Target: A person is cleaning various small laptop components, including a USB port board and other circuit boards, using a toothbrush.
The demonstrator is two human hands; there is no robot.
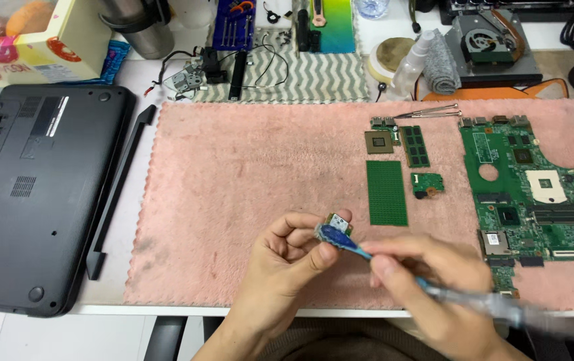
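My left hand [287,257] pinches a small green circuit card [339,224] between thumb and fingers, above the front of a pink towel [233,174]. My right hand [427,281] grips a clear-handled brush [434,291] whose blue bristle head [335,236] rests on the card. The brush is blurred. A large green motherboard [534,194] lies on the towel at the right.
On the towel lie a processor chip [379,142], a memory stick [415,146], a green perforated board [387,192], a small board [427,183] and metal tweezers [427,112]. A black laptop base [33,194] and black strip [116,194] lie left. Tools, a spray bottle and a cooling fan [487,41] crowd the back.
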